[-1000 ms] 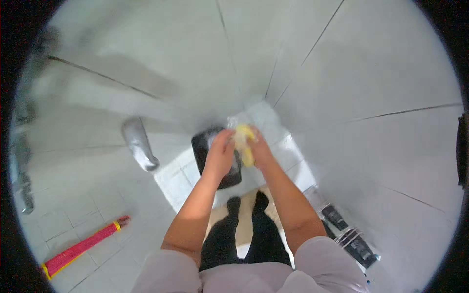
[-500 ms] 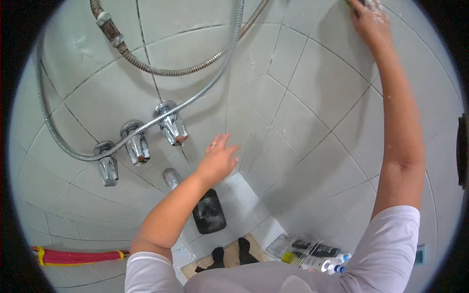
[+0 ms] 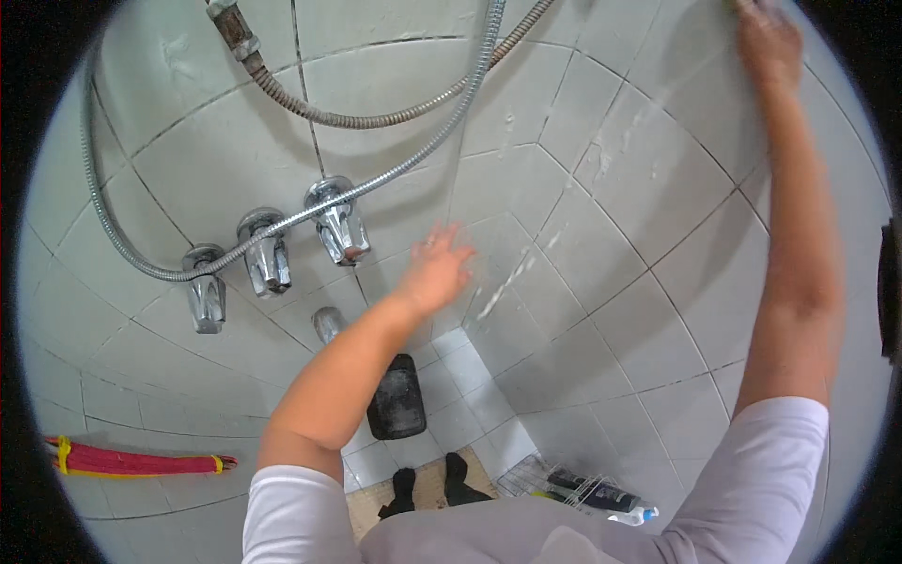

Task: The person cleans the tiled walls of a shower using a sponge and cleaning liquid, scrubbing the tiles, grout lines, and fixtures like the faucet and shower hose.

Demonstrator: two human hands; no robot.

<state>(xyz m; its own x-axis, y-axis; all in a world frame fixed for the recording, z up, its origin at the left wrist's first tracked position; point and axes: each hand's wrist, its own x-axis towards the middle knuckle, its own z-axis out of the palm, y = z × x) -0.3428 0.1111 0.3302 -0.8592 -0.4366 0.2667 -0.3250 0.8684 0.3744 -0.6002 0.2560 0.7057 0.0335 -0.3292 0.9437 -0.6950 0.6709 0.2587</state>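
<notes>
My left hand (image 3: pixel 434 273) hangs in the air in front of the tiled corner, fingers apart and holding nothing, slightly blurred. High on the right-hand tiled wall (image 3: pixel 648 226), my right hand (image 3: pixel 769 45) is closed at the picture's upper edge. Only a sliver of what it grips shows, greenish-yellow, its kind cut off by the edge. White foam (image 3: pixel 507 287) streaks run down the tiles near the corner. To the left of my left hand, the wall carries three chrome tap handles (image 3: pixel 340 230) with a metal shower hose (image 3: pixel 413 155) draped across them.
A second, browned hose (image 3: pixel 357 120) loops above. Below the taps are a chrome spout (image 3: pixel 328 324) and a black rectangular object (image 3: pixel 397 399). A wire rack (image 3: pixel 583 487) with bottles stands low at the right. A red and yellow folded item (image 3: pixel 141 461) is at the left. My feet (image 3: pixel 458 479) stand on a beige mat.
My right hand has moved up and to the right along the wall. My left hand has shifted slightly up and right. Foam streaks now show plainly on the right wall.
</notes>
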